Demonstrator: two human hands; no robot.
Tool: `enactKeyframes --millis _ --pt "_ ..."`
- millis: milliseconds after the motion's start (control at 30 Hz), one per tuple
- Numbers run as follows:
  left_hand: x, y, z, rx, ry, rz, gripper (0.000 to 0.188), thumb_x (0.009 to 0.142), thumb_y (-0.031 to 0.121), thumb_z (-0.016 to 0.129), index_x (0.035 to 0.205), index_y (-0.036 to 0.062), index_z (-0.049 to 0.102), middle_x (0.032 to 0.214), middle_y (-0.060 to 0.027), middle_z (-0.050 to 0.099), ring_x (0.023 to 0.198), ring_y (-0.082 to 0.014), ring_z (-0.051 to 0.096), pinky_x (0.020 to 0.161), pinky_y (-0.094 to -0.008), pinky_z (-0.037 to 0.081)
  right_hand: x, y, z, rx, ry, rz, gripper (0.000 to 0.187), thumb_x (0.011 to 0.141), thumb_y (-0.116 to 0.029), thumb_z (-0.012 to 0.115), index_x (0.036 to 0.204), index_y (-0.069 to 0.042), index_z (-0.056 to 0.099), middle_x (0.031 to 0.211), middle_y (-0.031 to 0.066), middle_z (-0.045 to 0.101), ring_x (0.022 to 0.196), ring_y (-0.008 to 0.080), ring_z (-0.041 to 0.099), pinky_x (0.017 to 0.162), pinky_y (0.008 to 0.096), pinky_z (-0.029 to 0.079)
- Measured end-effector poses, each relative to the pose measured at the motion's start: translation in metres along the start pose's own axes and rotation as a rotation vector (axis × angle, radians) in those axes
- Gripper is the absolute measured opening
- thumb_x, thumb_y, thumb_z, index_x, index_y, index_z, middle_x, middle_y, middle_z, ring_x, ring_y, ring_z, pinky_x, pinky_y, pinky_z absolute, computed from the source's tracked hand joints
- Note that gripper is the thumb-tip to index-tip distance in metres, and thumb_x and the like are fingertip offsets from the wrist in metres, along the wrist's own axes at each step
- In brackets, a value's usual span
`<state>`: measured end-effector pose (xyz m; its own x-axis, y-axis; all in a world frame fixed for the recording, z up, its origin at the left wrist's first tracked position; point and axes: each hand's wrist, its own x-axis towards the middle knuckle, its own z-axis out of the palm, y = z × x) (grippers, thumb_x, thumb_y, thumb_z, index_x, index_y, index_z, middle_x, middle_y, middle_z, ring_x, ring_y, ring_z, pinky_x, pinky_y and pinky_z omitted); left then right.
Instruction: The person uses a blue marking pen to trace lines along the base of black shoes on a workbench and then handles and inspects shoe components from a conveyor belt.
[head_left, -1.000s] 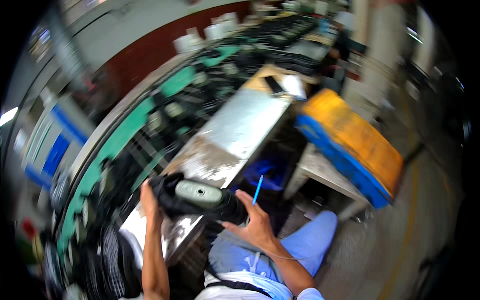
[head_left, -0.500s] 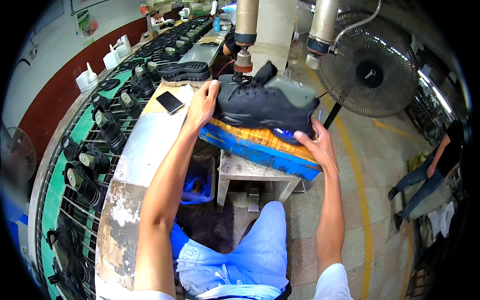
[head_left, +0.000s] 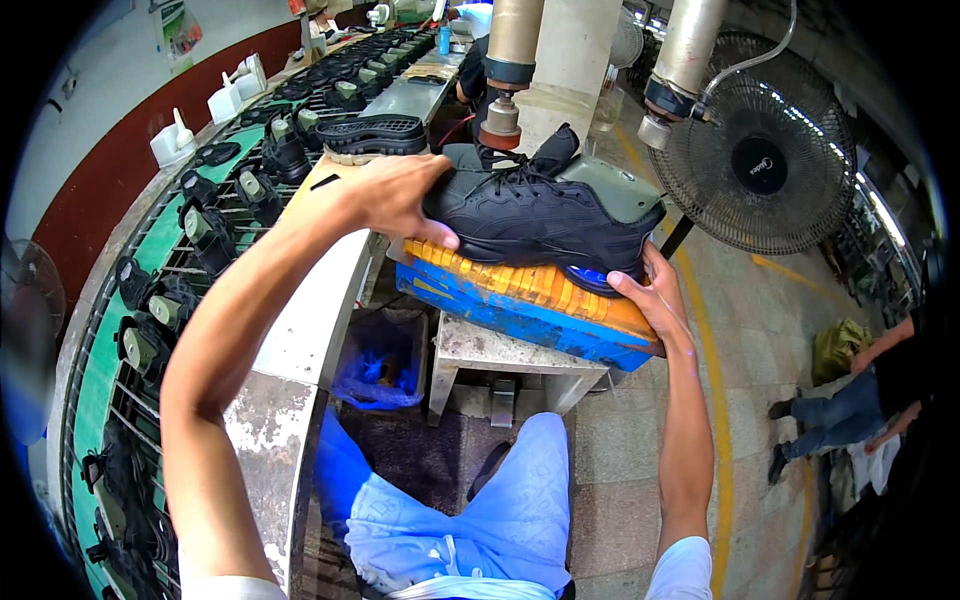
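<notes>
Just past bench edge (head_left: 328,330), black shoe (head_left: 545,215) between both grips (head_left: 400,192) (head_left: 658,296)

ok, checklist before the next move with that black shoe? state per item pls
1. Left hand on the black shoe, toe end: ok.
2. Right hand on the heel end: ok.
3. Grey-green last in the shoe opening: ok, its top sticks out.
4. Shoe resting fully on the yellow-and-blue block: cannot tell; it overlaps the block in view.
5. Reddish pad clear of the shoe: cannot tell; its lower edge meets the shoe's outline in this view.
6. Both hands off the shoe: not ok, both hold it.
</notes>
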<state>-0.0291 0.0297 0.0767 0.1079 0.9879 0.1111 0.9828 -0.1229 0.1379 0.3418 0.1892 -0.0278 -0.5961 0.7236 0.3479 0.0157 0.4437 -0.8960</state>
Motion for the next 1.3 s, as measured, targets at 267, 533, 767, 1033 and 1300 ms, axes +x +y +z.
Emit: enactKeyframes --millis 267,533,767,1033,1300 --pt "0.035 0.004 0.047 -0.153 0.393 0.145 0.107 0.062 0.072 0.087 0.128 -0.0106 0.068 0.118 -0.028 0.074 0.106 -0.0393 0.075 0.1 -0.0432 0.057 -0.001 -0.003 -0.002 -0.01 0.009 0.033 0.088 0.08 -0.03 0.092 0.148 0.009 0.051 0.14 0.0197 0.064 0.128 0.0258 0.062 0.114 0.0371 0.046" --pt "0.034 0.013 0.046 -0.038 0.384 0.16 0.113 0.064 0.073 0.086 0.136 -0.0114 0.063 0.106 -0.0253 0.072 0.099 -0.0405 0.073 0.093 -0.0454 0.058 -0.003 0.005 -0.005 0.001 0.019 0.066 0.09 0.078 -0.028 0.094 0.148 0.009 0.051 0.142 0.0209 0.064 0.132 0.0274 0.061 0.118 0.0391 0.042" --pt "0.04 -0.006 0.046 -0.047 0.317 0.256 0.096 0.088 0.076 0.068 0.135 -0.0079 0.062 0.113 -0.0259 0.071 0.11 -0.0378 0.07 0.098 -0.0447 0.055 -0.003 0.002 -0.003 0.01 -0.003 0.035 0.087 0.082 -0.025 0.091 0.151 0.006 0.049 0.145 0.0184 0.061 0.137 0.0263 0.057 0.12 0.0397 0.039" --pt "-0.015 -0.036 0.069 -1.182 0.241 0.089 0.09 0.093 0.032 0.083 0.165 0.0079 0.036 0.155 -0.0184 0.055 0.144 -0.0268 0.051 0.122 -0.0421 0.039 0.005 0.0 -0.009 0.016 -0.048 0.033 0.085 0.084 -0.027 0.089 0.151 0.006 0.049 0.147 0.0193 0.06 0.138 0.0289 0.056 0.122 0.042 0.039" --pt "-0.01 -0.038 0.077 -1.163 0.244 0.011 0.08 0.089 0.008 0.083 0.161 0.0082 0.046 0.14 -0.0089 0.067 0.126 -0.0188 0.063 0.113 -0.0352 0.05 0.003 -0.004 0.0 0.015 -0.032 0.038 0.087 0.083 -0.028 0.09 0.152 0.005 0.049 0.147 0.0202 0.06 0.138 0.0299 0.056 0.121 0.0432 0.04"
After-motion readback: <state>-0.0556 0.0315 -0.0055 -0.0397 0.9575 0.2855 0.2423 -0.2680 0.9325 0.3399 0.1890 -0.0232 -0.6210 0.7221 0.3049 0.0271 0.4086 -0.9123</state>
